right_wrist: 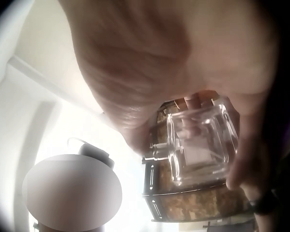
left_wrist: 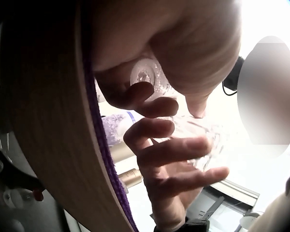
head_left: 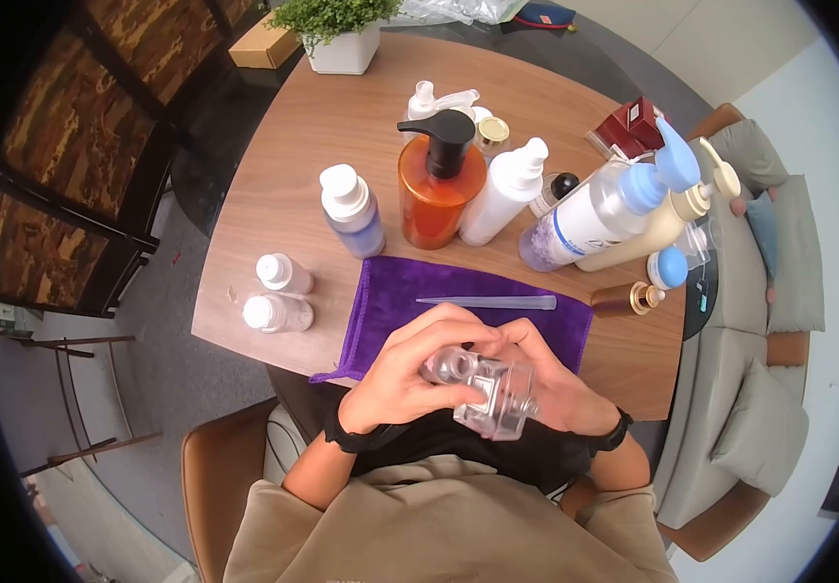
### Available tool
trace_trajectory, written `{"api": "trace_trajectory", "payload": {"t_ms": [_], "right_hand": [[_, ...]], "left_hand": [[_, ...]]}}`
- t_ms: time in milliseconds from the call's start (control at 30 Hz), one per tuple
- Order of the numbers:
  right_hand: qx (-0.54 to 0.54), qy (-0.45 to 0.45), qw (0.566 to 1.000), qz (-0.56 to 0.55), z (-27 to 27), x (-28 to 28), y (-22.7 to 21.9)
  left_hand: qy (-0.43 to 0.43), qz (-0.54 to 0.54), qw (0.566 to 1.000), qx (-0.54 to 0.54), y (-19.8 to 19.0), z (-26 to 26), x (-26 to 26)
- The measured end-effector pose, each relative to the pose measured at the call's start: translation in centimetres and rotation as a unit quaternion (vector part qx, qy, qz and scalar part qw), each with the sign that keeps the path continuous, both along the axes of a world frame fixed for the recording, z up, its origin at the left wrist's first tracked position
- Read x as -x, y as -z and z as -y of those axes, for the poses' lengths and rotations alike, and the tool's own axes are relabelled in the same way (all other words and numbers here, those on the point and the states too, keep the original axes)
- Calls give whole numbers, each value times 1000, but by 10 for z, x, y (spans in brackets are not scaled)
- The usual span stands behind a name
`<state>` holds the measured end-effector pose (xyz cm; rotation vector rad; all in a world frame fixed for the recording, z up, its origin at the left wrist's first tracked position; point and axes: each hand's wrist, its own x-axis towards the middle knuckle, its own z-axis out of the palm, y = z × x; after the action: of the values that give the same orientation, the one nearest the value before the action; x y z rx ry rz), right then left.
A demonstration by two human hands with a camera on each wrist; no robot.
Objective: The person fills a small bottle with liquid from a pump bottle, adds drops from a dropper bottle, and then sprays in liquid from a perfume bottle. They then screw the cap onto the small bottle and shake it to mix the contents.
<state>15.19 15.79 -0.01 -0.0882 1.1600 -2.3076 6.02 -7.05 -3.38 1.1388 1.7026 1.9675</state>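
Just above my lap, both hands meet around a square perfume bottle (head_left: 502, 408) of clear glass with a pale label. My right hand (head_left: 567, 394) grips it; in the right wrist view the bottle (right_wrist: 203, 145) lies on its side, its small nozzle (right_wrist: 157, 152) pointing left. My left hand (head_left: 410, 364) holds a clear round cap (head_left: 455, 363) in its curled fingers, while its thumb lies against the bottle. The cap (left_wrist: 145, 77) also shows in the left wrist view. A purple cloth (head_left: 390, 291) lies beyond the hands, bearing a translucent tapered tube (head_left: 488, 302).
Two small white-capped bottles (head_left: 283, 313) stand left of the cloth. Behind it are an amber pump bottle (head_left: 429, 209), a white bottle (head_left: 502, 194) and a blue-pump bottle (head_left: 585, 219). A brown gold-capped bottle (head_left: 624, 299) lies near the right edge of the table (head_left: 274, 194).
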Motion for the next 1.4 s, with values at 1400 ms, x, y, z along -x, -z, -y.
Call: {"api": "trace_trajectory", "payload": {"t_ms": [1400], "right_hand": [[-305,235,899,-208,9,2,-10]], "left_hand": [[-22,-41,999,23,-8,-1,-7]]}}
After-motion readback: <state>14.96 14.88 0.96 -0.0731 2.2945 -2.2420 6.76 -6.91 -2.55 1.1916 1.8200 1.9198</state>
